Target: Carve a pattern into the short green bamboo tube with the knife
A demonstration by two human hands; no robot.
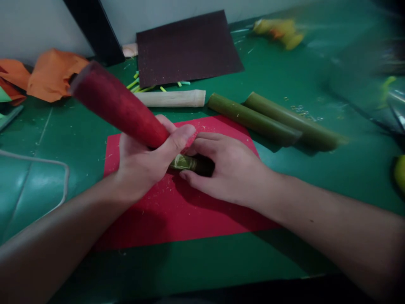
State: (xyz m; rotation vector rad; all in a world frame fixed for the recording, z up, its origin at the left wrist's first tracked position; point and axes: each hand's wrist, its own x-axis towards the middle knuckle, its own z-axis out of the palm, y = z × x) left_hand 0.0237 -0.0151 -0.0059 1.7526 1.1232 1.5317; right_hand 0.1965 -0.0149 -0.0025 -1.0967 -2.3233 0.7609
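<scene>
My left hand [142,160] is closed around a thick red cylindrical handle [122,109] that leans up to the left, its wide dark end away from the work. The lower tip of this tool is hidden behind my fingers. Beneath, a short green bamboo tube [193,164] lies over a red sheet [164,215], with pale scratched marks on its surface. My right hand [230,169] wraps the tube's right end, thumb in front and fingers behind. Both hands are close together, and fine pale shavings dot the red sheet around them.
Two longer green bamboo pieces [253,118] lie behind my right hand, beside a pale peeled bamboo stick [177,98]. Further back is a dark sheet [186,50] over small yellow-green sticks. Crumpled orange material [55,76] sits left, a pale cord [38,158] nearer, a blurred yellow object [280,33] far right.
</scene>
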